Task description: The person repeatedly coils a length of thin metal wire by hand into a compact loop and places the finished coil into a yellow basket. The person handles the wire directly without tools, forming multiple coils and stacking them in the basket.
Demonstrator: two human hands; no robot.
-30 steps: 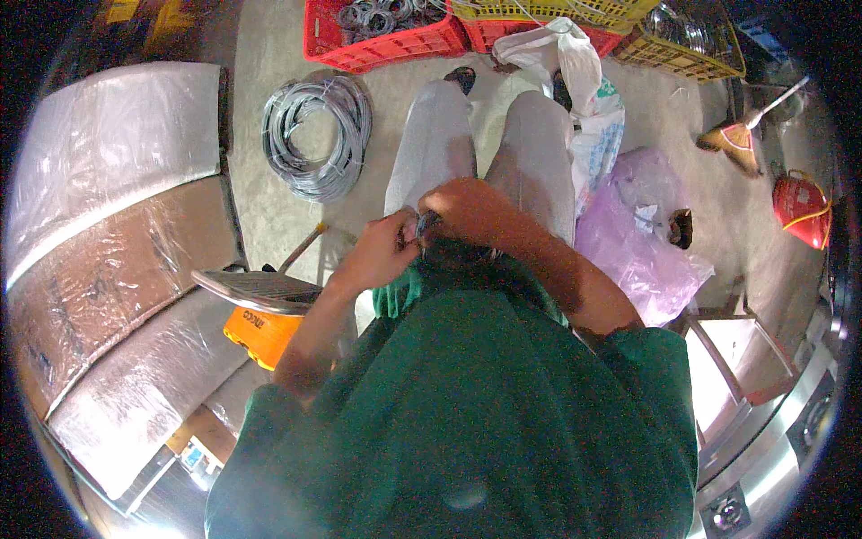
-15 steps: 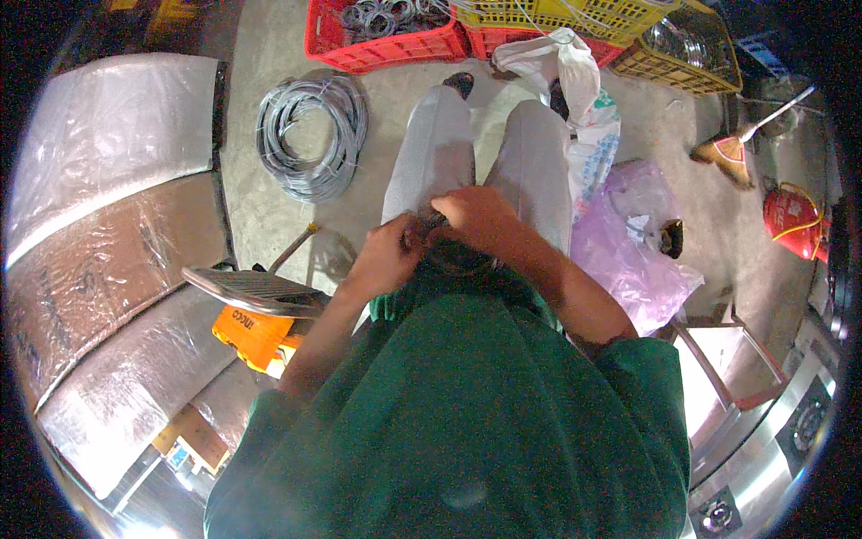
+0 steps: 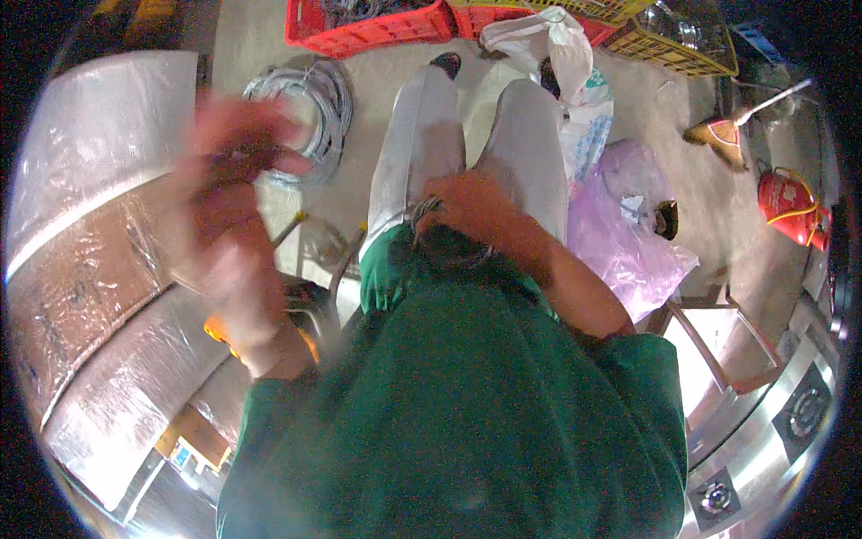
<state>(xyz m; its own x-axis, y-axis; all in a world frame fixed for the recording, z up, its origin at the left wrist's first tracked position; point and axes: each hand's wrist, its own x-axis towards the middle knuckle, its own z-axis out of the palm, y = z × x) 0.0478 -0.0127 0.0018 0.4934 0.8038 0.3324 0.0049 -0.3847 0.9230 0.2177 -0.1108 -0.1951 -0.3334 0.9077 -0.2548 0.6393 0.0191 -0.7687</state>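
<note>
With the right hand (image 3: 471, 211) clenched on the dark bundle of thin grey wire (image 3: 446, 244) at the lap and the blurred left hand (image 3: 235, 153), grip impossible to tell, raised toward the grey coiled cable (image 3: 301, 112), draw smoothly, keeping the strand taut

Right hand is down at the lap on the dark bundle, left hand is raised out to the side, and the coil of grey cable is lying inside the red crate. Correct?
Not quite. In the head view the coil of grey cable lies on the bare floor beside the red crate, not inside it. The right hand on the dark bundle and the raised, blurred left hand are as stated.
</note>
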